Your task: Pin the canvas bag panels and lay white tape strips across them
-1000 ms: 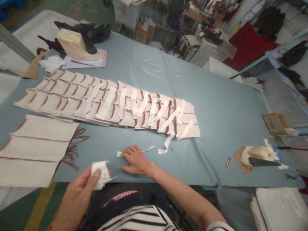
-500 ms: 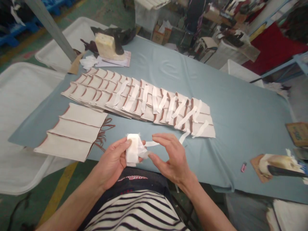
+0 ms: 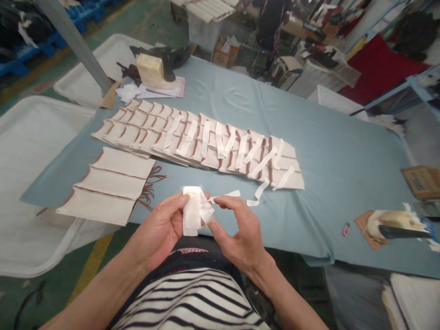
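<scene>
My left hand (image 3: 167,220) is closed round a small folded bundle of white strips (image 3: 193,208), thumb on top, above the table's near edge. Its right side fans out in thin, creased layers. My right hand (image 3: 240,224) is just to the right, thumb tip at the fanned edge, index finger and thumb apart. Two loose white strips (image 3: 258,192) lie on the table beyond it. Overlapping cream panels with brown edging (image 3: 144,126) form a long row, white strips lying across many of them. A separate cream panel stack (image 3: 106,183) with brown cords lies at left.
A blue-grey sheet covers the table (image 3: 337,160). At the back left stands a yellowish block with a dark handle (image 3: 154,71); a similar glue-stained tool (image 3: 395,227) lies at right near a small pink item (image 3: 345,229). White tubs (image 3: 30,183) flank the left side.
The view has shifted slightly. My right thumb and fingers have moved in closer to the fanned edge of the bundle. My left hand still grips it.
</scene>
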`<act>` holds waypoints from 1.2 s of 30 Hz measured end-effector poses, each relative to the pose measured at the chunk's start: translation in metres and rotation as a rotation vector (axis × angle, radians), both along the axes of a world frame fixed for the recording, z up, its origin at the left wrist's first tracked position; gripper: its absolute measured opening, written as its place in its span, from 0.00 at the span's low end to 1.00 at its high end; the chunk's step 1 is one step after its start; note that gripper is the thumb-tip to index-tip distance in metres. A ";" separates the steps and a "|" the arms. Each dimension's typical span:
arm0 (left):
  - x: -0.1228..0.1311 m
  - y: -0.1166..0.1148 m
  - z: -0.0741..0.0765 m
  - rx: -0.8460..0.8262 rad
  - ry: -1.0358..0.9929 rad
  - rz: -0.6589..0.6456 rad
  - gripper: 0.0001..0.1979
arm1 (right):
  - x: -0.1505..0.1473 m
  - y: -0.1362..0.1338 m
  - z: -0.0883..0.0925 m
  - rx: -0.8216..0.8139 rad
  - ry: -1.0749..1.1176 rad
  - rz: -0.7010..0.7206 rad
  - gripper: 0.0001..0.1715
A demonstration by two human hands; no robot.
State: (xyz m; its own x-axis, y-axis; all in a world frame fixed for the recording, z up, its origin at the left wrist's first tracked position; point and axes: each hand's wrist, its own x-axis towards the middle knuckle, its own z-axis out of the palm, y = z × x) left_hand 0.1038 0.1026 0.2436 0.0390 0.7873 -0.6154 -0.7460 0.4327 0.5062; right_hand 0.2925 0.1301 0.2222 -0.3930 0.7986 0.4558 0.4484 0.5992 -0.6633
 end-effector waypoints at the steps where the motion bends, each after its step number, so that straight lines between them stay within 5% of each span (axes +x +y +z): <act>1: 0.001 -0.001 0.001 0.005 0.004 0.002 0.10 | 0.000 -0.004 -0.001 -0.058 0.000 -0.005 0.18; 4: 0.004 -0.004 0.002 0.005 -0.002 0.015 0.11 | 0.002 -0.011 -0.001 -0.065 0.018 -0.015 0.21; 7: 0.008 -0.004 0.003 -0.026 -0.020 0.056 0.11 | 0.006 -0.013 0.003 0.136 0.013 0.047 0.22; 15: 0.020 -0.008 0.002 0.005 -0.006 0.063 0.09 | 0.008 -0.006 0.008 0.343 -0.264 0.187 0.02; 24: 0.027 -0.010 -0.005 0.039 -0.032 0.042 0.09 | 0.013 0.006 -0.005 0.331 -0.305 0.270 0.10; 27: 0.029 -0.010 -0.009 0.059 -0.027 0.016 0.09 | 0.012 0.006 -0.010 0.184 -0.230 0.264 0.12; 32: 0.032 -0.009 -0.017 0.103 0.025 -0.029 0.08 | 0.011 0.005 -0.011 -0.560 0.116 0.173 0.12; 36: 0.032 -0.011 -0.019 0.124 0.061 -0.110 0.16 | 0.013 0.010 -0.006 -0.783 0.173 0.118 0.16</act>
State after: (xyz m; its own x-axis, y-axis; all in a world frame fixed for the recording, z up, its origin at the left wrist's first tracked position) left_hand 0.1353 0.0915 0.2242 0.0947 0.8504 -0.5175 -0.6640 0.4412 0.6037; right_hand 0.3051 0.1404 0.2161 -0.4701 0.8688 -0.1558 0.2638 -0.0302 -0.9641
